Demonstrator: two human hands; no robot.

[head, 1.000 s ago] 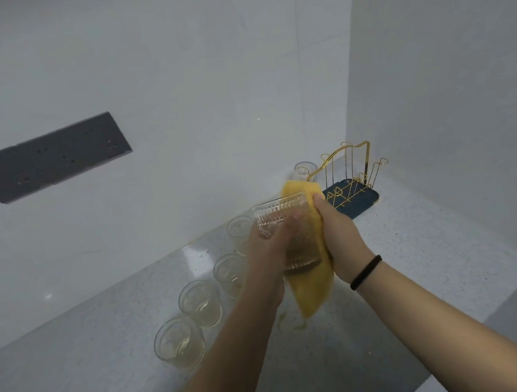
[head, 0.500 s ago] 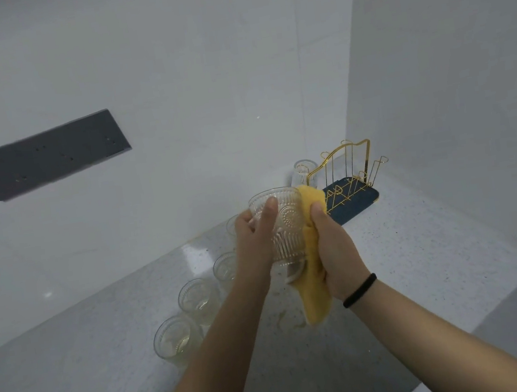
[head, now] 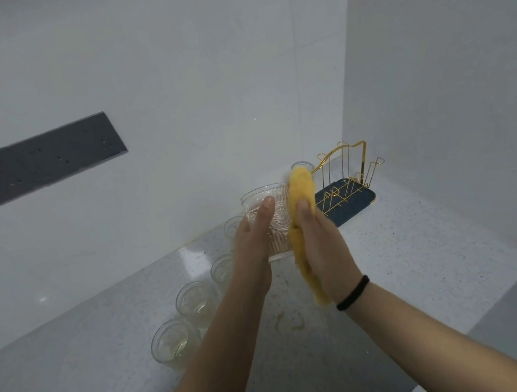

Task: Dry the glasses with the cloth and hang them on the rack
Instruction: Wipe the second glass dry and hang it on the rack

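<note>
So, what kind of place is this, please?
Probably a kitchen counter corner: a speckled countertop against plain walls, a gold wire rack on a dark tray, and a row of glasses.

No text, label, brand, number or sign can be read anywhere in this view. The dark grey wall panel (head: pixel 39 159) carries only a few small holes and no lettering, and the embossed glass (head: pixel 274 223) bears only a moulded pattern of ribs and a round motif, not letters. The yellow cloth (head: pixel 298 196), the gold wire rack (head: pixel 346 170) on its dark blue tray (head: pixel 361 201), the speckled countertop (head: pixel 422 239) and the white walls (head: pixel 165 59) are all unmarked as far as can be seen.
</note>
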